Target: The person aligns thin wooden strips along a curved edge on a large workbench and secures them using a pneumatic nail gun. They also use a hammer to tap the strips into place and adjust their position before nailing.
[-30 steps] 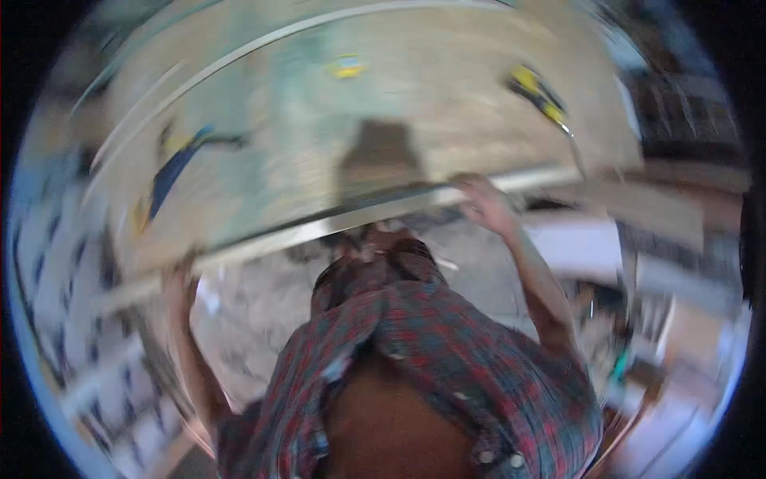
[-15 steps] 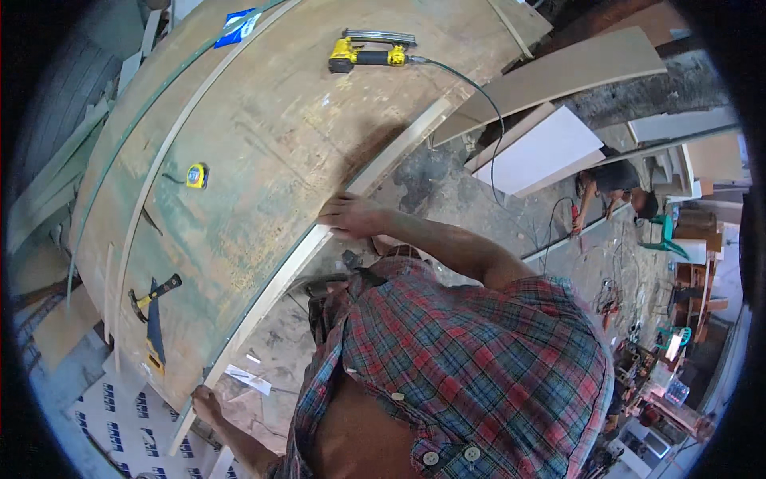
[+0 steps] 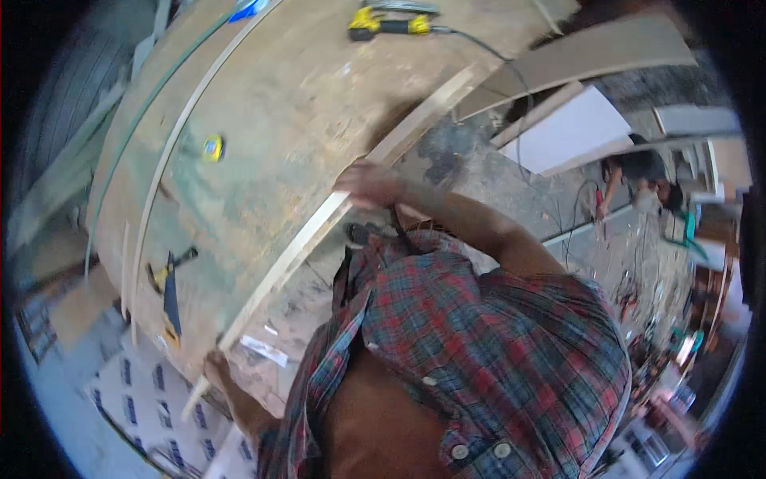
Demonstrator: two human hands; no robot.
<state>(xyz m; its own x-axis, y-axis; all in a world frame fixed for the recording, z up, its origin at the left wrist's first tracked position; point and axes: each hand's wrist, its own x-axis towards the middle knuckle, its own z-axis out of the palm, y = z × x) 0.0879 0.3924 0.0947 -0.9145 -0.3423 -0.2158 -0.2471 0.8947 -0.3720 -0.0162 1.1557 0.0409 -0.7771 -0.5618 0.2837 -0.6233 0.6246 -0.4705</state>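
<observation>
Holds a pale wooden strip [image 3: 303, 233] along the edge of the bench [image 3: 267, 160], in left grip [image 3: 215, 366] near its lower end and right grip [image 3: 367, 183] farther up.

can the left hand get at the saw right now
Likely yes: the saw lies near the left hand, handle toward it, with nothing visible between, though that hand must first leave the wooden strip.
</observation>
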